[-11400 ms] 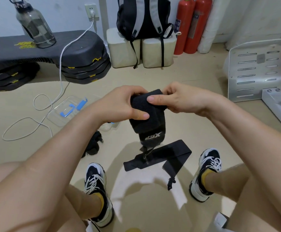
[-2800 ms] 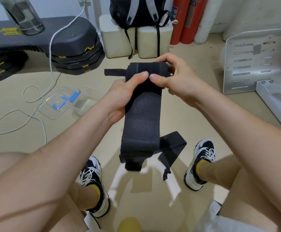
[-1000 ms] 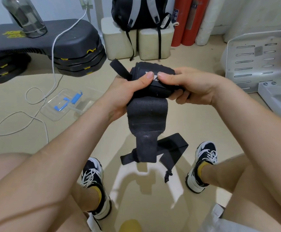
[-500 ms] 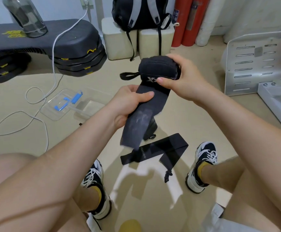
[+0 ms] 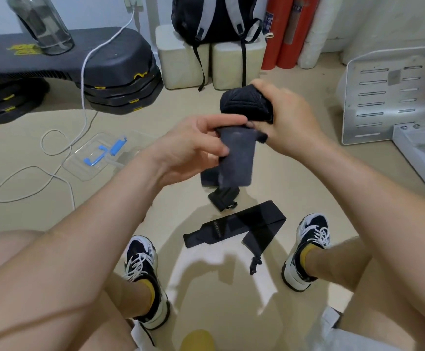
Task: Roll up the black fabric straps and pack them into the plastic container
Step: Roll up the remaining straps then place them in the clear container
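Note:
A black fabric strap is mostly wound into a thick roll [image 5: 242, 103], which my right hand [image 5: 286, 120] grips from the right. Its short loose tail [image 5: 238, 158] hangs down below the roll, pinched near the top by my left hand [image 5: 193, 148]. A second rolled strap [image 5: 223, 197] lies on the floor below the tail. A flat unrolled black strap [image 5: 239, 225] lies on the floor between my shoes. The clear plastic container [image 5: 97, 158] with blue clips sits on the floor to the left, partly behind my left forearm.
A white cable [image 5: 62, 148] loops across the floor beside the container. Black step platforms [image 5: 120, 72] carry a water bottle [image 5: 43, 24] at the back left. A backpack [image 5: 216, 19] rests on pale blocks, red extinguishers [image 5: 285, 31] behind. A metal plate [image 5: 394, 95] leans at right.
The roll has grown and the hanging tail is much shorter. My left hand has moved up along the tail towards the roll, closer to my right hand.

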`<state>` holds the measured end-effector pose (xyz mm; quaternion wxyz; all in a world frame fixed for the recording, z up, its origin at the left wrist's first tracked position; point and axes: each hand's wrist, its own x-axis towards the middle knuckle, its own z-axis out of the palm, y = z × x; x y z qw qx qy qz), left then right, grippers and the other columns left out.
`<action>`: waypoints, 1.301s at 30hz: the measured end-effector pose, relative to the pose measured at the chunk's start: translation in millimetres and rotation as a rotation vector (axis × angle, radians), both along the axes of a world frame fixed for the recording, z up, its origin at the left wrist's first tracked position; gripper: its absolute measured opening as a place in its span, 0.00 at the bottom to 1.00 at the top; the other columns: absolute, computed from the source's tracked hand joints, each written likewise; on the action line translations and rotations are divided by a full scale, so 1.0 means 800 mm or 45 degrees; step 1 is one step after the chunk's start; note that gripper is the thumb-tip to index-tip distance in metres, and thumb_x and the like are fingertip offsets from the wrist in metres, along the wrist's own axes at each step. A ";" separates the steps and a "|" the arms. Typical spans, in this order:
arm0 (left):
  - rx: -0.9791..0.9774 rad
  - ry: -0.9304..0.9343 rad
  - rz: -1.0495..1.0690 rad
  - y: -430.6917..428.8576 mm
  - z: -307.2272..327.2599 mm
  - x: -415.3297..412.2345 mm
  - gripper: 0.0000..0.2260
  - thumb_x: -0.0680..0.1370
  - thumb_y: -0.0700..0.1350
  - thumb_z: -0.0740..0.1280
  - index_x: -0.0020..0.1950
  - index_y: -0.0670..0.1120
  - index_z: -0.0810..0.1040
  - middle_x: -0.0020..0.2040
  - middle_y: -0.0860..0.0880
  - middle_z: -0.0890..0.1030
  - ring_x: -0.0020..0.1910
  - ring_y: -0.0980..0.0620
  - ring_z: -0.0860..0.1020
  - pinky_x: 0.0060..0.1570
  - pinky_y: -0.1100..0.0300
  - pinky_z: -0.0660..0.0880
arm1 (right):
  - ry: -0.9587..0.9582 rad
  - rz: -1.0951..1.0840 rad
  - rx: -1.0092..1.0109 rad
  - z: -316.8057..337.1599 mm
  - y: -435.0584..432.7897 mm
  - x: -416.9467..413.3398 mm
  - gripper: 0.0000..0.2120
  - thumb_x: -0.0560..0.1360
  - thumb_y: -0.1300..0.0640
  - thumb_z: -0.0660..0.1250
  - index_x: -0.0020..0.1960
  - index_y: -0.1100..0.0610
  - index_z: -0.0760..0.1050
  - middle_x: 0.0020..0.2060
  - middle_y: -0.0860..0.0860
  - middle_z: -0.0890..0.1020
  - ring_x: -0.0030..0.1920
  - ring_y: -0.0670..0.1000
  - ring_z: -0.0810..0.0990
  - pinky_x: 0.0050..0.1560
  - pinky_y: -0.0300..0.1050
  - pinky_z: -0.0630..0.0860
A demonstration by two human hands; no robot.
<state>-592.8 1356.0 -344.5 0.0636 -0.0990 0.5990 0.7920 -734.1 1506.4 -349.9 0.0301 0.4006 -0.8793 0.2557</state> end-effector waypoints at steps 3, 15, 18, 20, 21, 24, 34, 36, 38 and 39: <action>0.148 0.062 -0.195 -0.012 0.001 0.006 0.40 0.61 0.23 0.55 0.73 0.40 0.68 0.63 0.44 0.79 0.63 0.46 0.78 0.54 0.58 0.76 | -0.064 -0.017 -0.023 0.006 0.002 -0.005 0.29 0.73 0.51 0.72 0.71 0.47 0.66 0.56 0.57 0.79 0.56 0.61 0.77 0.55 0.57 0.77; -1.468 0.579 0.590 -0.015 0.002 -0.012 0.08 0.74 0.45 0.72 0.52 0.52 0.84 0.48 0.48 0.78 0.51 0.51 0.75 0.54 0.59 0.73 | -0.321 0.256 0.134 0.005 -0.006 0.018 0.33 0.71 0.71 0.63 0.72 0.50 0.65 0.59 0.54 0.79 0.59 0.58 0.77 0.59 0.58 0.75; -1.074 0.391 0.597 -0.007 0.002 -0.014 0.04 0.77 0.40 0.69 0.51 0.47 0.81 0.45 0.53 0.82 0.44 0.64 0.80 0.48 0.66 0.75 | -0.292 0.320 0.133 0.007 -0.010 0.026 0.33 0.71 0.71 0.65 0.72 0.50 0.65 0.59 0.54 0.78 0.58 0.58 0.77 0.57 0.55 0.76; -0.903 0.284 0.642 -0.004 -0.004 -0.017 0.06 0.79 0.36 0.67 0.51 0.46 0.80 0.44 0.54 0.83 0.41 0.66 0.80 0.45 0.69 0.75 | -0.264 0.335 0.141 0.007 -0.010 0.028 0.31 0.72 0.69 0.66 0.72 0.51 0.65 0.58 0.55 0.78 0.58 0.57 0.76 0.55 0.49 0.74; -0.820 0.267 0.662 -0.005 -0.006 -0.017 0.07 0.79 0.35 0.66 0.51 0.46 0.80 0.44 0.54 0.83 0.41 0.64 0.81 0.45 0.68 0.76 | -0.259 0.339 0.150 0.007 -0.009 0.028 0.31 0.72 0.68 0.66 0.73 0.51 0.65 0.59 0.55 0.78 0.58 0.56 0.76 0.53 0.47 0.72; -0.634 0.226 0.674 -0.006 -0.012 -0.018 0.07 0.80 0.37 0.66 0.50 0.47 0.80 0.45 0.50 0.84 0.47 0.52 0.84 0.51 0.54 0.80 | -0.286 0.358 0.124 0.008 -0.006 0.031 0.29 0.74 0.65 0.68 0.72 0.52 0.66 0.59 0.54 0.79 0.58 0.55 0.76 0.53 0.46 0.72; -0.335 0.110 0.568 -0.002 -0.008 -0.013 0.10 0.84 0.40 0.60 0.64 0.48 0.75 0.52 0.49 0.83 0.50 0.49 0.84 0.44 0.48 0.82 | -1.025 0.286 -0.192 0.034 0.001 0.030 0.25 0.70 0.69 0.61 0.63 0.49 0.76 0.43 0.47 0.79 0.36 0.41 0.75 0.32 0.33 0.70; -0.418 0.159 0.594 -0.001 -0.007 -0.012 0.10 0.83 0.39 0.60 0.63 0.46 0.76 0.54 0.46 0.83 0.51 0.48 0.84 0.50 0.46 0.82 | -1.046 0.297 -0.164 0.037 0.002 0.031 0.19 0.73 0.57 0.66 0.63 0.49 0.76 0.38 0.45 0.76 0.30 0.42 0.69 0.28 0.35 0.61; -0.551 0.230 0.609 0.001 -0.008 -0.011 0.10 0.82 0.38 0.62 0.61 0.45 0.77 0.54 0.45 0.83 0.52 0.48 0.83 0.53 0.48 0.81 | -0.991 0.297 -0.067 0.036 0.003 0.033 0.16 0.79 0.46 0.66 0.63 0.52 0.76 0.38 0.46 0.75 0.28 0.40 0.70 0.28 0.32 0.61; -0.620 0.274 0.604 0.003 -0.008 -0.010 0.09 0.81 0.37 0.62 0.60 0.45 0.77 0.53 0.47 0.83 0.52 0.50 0.83 0.52 0.51 0.81 | -0.990 0.283 -0.018 0.033 0.003 0.033 0.20 0.78 0.42 0.66 0.62 0.54 0.76 0.38 0.49 0.74 0.29 0.41 0.69 0.28 0.33 0.61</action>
